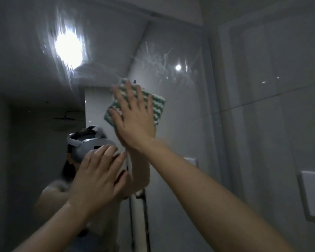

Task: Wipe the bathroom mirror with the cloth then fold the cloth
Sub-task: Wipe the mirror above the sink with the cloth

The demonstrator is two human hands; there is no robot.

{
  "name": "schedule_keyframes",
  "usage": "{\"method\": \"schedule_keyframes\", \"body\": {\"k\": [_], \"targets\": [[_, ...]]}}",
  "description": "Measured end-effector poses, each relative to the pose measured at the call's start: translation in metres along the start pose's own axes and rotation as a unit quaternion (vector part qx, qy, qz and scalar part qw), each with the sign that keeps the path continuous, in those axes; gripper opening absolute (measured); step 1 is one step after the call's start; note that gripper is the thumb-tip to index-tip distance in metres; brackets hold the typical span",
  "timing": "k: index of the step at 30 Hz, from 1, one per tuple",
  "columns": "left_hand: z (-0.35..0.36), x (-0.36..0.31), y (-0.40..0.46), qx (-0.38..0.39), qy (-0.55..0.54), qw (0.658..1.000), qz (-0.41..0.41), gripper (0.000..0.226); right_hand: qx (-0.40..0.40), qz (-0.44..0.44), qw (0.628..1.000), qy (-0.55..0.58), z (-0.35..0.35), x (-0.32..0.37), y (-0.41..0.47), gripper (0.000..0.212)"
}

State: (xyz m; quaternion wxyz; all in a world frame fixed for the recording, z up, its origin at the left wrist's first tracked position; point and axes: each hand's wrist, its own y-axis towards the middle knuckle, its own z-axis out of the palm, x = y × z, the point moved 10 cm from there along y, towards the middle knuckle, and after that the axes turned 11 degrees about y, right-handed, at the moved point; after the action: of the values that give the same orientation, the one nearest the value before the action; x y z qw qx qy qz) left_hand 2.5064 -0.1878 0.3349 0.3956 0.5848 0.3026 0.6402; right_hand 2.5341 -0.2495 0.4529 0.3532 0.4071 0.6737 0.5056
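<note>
The bathroom mirror [162, 51] filled most of the view, its glass streaked with smears and pale wipe marks near the top and carrying the glare of a ceiling light [69, 46] at upper left. To its right stood a wall of large grey tiles [271, 88], with a white wall plate [313, 195] set low on it near the frame's right edge.

In the glass, the reflection of the person [76, 179] showed at lower left, wearing a white headset [91, 144] on the head; a dark shower head [65, 116] was reflected just above that.

The right hand [135, 115] reached up with its arm stretched from the lower right, fingers straight and spread, the palm pressing flat against the green-and-white striped cloth [155, 106]. The cloth lay squarely against the mirror near the middle of the view, pinned there by that open palm, with its right and upper edges showing past the fingers.

The left hand [96, 177] was lower and to the left, its fingers straight and close together, holding nothing; the fingertips [109, 151] met their own reflection, so they appeared to touch the glass. The two hands were apart, the left below the cloth and not in contact with it.
</note>
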Motion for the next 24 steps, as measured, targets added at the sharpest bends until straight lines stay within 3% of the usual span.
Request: {"method": "schedule_keyframes", "body": {"k": [5,7,11,14,21,24], "targets": [[-0.008,0.001,0.023,-0.001,0.000,0.989,0.146,0.041,0.034,-0.135,0.987,-0.085,0.005,0.029,0.010,0.055],[-0.006,0.008,0.036,0.005,0.010,0.986,0.165,0.042,0.029,-0.137,0.988,-0.071,-0.005,0.011,0.021,0.053],[0.003,0.042,0.078,0.061,0.003,0.997,0.053,0.042,-0.030,0.022,0.999,0.022,-0.039,-0.062,0.041,0.052],[0.010,0.065,0.090,0.078,-0.023,0.995,-0.059,0.050,-0.087,0.096,0.991,0.019,-0.055,-0.104,0.036,0.052],[0.026,0.065,0.085,0.086,-0.001,0.994,-0.060,0.058,-0.145,0.284,0.948,0.010,-0.076,-0.178,0.018,0.055],[0.026,0.063,0.085,0.070,0.008,0.996,-0.061,0.058,-0.165,0.414,0.892,0.072,-0.072,-0.182,0.017,0.056]]}}
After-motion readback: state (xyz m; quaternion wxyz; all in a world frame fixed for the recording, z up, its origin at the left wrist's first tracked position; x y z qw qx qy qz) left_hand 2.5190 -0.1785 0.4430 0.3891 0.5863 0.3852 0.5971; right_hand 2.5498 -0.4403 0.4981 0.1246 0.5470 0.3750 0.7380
